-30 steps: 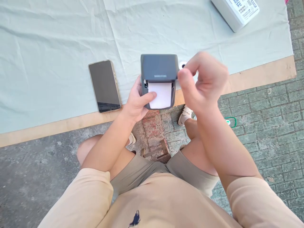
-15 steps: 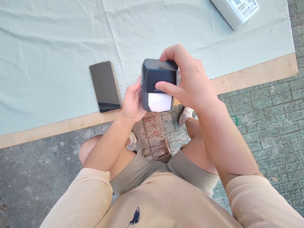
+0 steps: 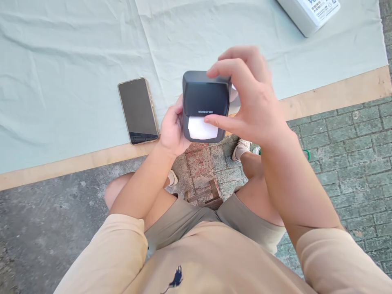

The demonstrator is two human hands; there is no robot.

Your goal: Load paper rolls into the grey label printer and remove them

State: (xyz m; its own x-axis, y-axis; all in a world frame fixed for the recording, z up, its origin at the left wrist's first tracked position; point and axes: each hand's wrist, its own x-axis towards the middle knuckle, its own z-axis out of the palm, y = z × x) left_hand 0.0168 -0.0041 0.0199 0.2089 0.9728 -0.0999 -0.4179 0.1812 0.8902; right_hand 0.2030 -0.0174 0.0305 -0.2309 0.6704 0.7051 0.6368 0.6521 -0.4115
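A black label printer (image 3: 206,98) marked NIIMBOT is held above the table's near edge. White label paper (image 3: 200,128) shows at the near end of its front. My left hand (image 3: 174,128) is closed round the printer's left side, its other fingers hidden behind it. My right hand (image 3: 251,98) is at the printer's right side with fingers spread. Its index fingertip touches the top edge, and the thumb lies across the front by the label paper; whether the thumb presses on it I cannot tell. Something white (image 3: 234,96) partly shows behind the printer, under the right hand.
A smartphone (image 3: 139,110) with a dark screen lies on the pale cloth (image 3: 76,73) at left. A white box (image 3: 310,20) with printed labels sits at the far right. The board's bare wooden edge (image 3: 337,90) runs along the near side. Below is a small wooden stool (image 3: 211,196).
My right thumb has slid from the printer's lid down towards the label paper, uncovering the lettering. The right hand's other fingers have lifted and spread. The printer is tilted slightly differently.
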